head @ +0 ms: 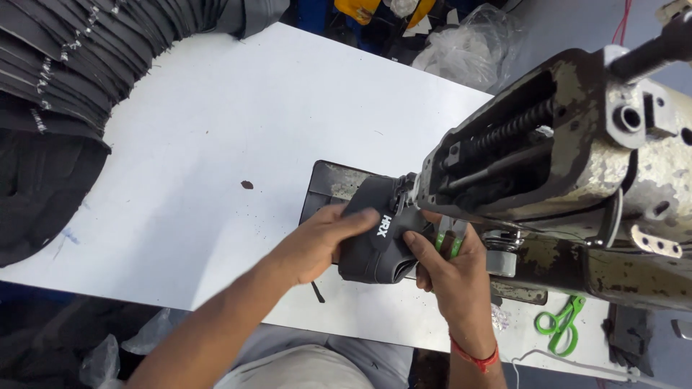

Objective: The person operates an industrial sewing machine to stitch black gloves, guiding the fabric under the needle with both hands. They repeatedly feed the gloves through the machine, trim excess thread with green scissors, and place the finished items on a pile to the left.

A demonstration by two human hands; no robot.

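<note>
Both hands, left (317, 241) & right (450, 270), grip dark fabric piece (375, 241) under worn sewing machine (569, 144) head.

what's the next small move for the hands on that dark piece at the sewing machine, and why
Probably ease the dark fabric piece a little further under the sewing machine head. Both hands already pinch it, the left hand flat on its near side and the right hand by the needle area, also holding green-handled snips.

White table (216, 130), stacked black fabric pieces (50, 79), sewing machine (577, 166), green snips (561, 322)
</note>
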